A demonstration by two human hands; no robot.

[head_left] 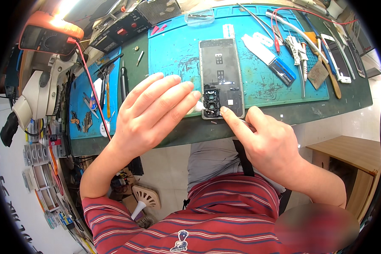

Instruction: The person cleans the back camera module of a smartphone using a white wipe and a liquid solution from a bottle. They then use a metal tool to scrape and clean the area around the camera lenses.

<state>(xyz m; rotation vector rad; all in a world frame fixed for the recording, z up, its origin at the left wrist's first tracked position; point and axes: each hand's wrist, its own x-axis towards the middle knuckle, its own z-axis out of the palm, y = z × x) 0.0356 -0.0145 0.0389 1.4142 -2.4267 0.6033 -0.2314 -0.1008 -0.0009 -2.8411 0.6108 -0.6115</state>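
Both hands meet at the near end of a smartphone [230,76], which lies on the near edge of the blue repair mat [173,55], its camera module [211,103] toward the wearer. The step appears to be fine work around the module; it is best done, in all likelihood, with the phone steadied by light fingertip pressure, the tip kept low along the frame, and the 2 round camera openings left untouched. The right hand [269,137] has its index finger extended, the fingertip at the module's right edge, with the other fingers curled; whether they grip a slim tool cannot be told. The left hand [146,114] holds its 4 fingers long and close together; a white nozzle tip [198,107] shows beyond them, touching or just beside the module, but the thumb and grip are hidden. Farther off lie a blue-and-white packet [282,71] and a clear plastic box [200,17].
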